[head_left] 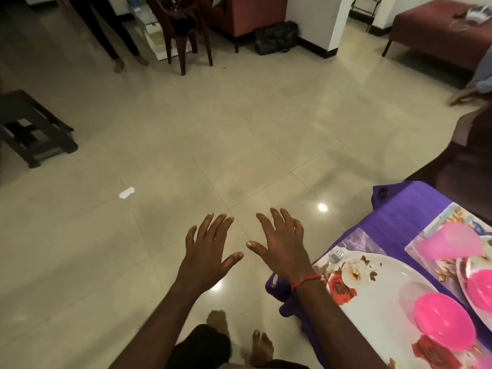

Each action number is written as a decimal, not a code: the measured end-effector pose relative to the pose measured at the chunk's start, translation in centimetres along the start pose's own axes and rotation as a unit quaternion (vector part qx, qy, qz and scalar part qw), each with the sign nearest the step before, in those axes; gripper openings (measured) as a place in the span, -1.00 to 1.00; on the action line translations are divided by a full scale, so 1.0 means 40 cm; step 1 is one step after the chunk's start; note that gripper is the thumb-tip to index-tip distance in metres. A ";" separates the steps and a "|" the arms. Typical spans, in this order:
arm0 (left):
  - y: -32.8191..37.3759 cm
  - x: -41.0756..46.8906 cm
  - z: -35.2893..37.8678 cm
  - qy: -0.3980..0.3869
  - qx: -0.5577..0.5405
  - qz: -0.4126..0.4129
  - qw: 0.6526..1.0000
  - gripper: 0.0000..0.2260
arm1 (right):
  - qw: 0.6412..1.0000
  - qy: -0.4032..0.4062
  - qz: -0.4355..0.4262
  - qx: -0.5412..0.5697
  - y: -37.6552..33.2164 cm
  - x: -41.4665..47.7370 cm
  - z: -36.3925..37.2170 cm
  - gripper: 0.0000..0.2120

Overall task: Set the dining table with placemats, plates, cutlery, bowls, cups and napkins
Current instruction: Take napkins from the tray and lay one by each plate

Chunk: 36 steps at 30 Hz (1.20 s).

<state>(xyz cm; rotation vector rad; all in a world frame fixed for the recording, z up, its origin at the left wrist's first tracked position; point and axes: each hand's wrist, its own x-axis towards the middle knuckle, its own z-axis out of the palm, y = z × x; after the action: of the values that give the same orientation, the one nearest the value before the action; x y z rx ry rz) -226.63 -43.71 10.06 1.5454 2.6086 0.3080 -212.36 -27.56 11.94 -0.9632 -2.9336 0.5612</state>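
A: Both your grips hang over the floor [239, 155] holding nothing. The left grip [210, 251] and right grip [282, 249] are spread wide, fingers apart, just left of the desk's [415, 194] corner.

B: So how far along are you? The nearest place looks mostly laid. There is a floral placemat [354, 242], a white plate [380, 296] on it, a pink bowl [444, 319] on the plate and a fork [334, 255] at the plate's far-left edge.

A: Beyond it, a second placemat [439, 225] carries another plate [462, 265] with a bowl [479, 286] and a pink cup [450, 243]. The cup seems tilted, though I cannot tell for sure.

B: I see no napkins and no cup at your near place. Other cutlery may sit out of view. Those look like what's left for you.

A: Mind the purple cloth [399, 209] drooping off the corner by your right wrist, because it could snag. A dark chair [452, 166] stands close against the desk's far side.

B: Leftward you have open tile, with only a paper scrap [126, 193] on it. A dark stool [32, 126] sits well apart, and a wooden chair [183, 35] farther off.
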 end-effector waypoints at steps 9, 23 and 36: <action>-0.146 0.280 -0.026 0.005 -0.002 0.077 0.997 -0.26 | 0.998 0.023 0.062 -0.003 -0.052 0.220 -0.003 -0.30; -0.316 0.651 -0.085 -0.028 -0.016 0.183 0.982 -0.27 | 0.979 0.069 0.194 0.005 -0.111 0.478 -0.067 -0.29; -0.204 1.073 -0.019 -0.066 0.011 0.286 0.956 -0.25 | 0.946 0.097 0.310 0.013 0.099 0.718 -0.150 -0.28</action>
<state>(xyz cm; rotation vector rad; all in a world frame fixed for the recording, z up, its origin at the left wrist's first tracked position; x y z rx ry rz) -254.46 -10.02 9.95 2.2177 2.0200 0.2024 -232.72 -6.10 13.18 -1.8298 -2.4076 0.4663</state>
